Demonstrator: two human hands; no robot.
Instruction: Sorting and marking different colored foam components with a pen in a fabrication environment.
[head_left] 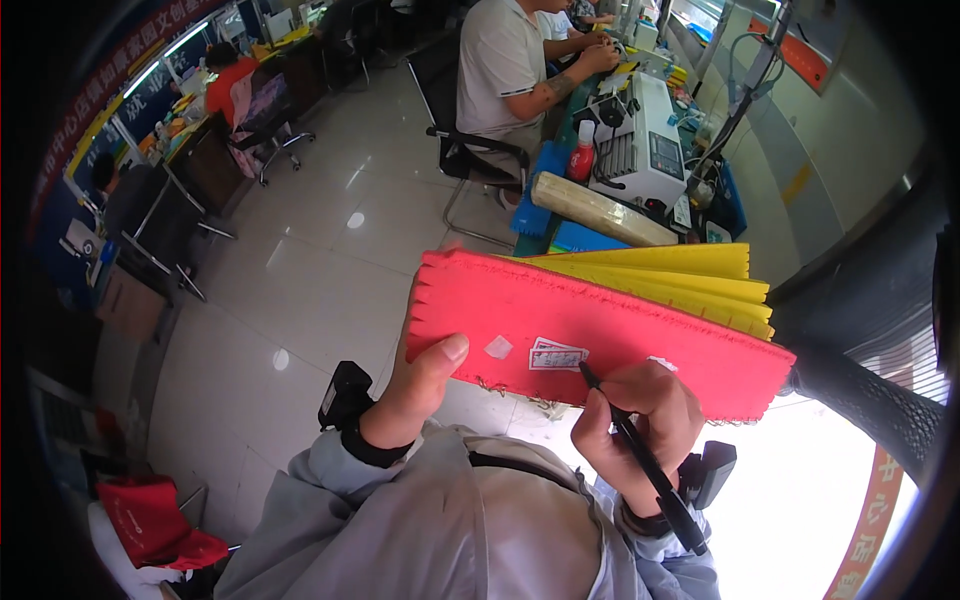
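Observation:
A red foam-like sheet [470,300] with a ragged, notched rim lies in front of my body, tilted down to the right. My left hand [408,392] grips its left end, thumb on top and the other fingers hidden beneath. Several yellow sheets [690,276] with notched ends fan out behind it. A small white label [555,358] with a printed frame and handwriting is stuck on the red face, beside a pale square patch [498,347]. In my right hand [650,412] is a black pen [648,462], its tip at the label's right end.
Beyond the sheets, a workbench carries a white boxy machine [648,140], a red bottle [581,158] and a long tan bar [600,208]. A person in a white shirt [495,65] sits there on a black chair [455,150]. A red bag [150,520] is at lower left.

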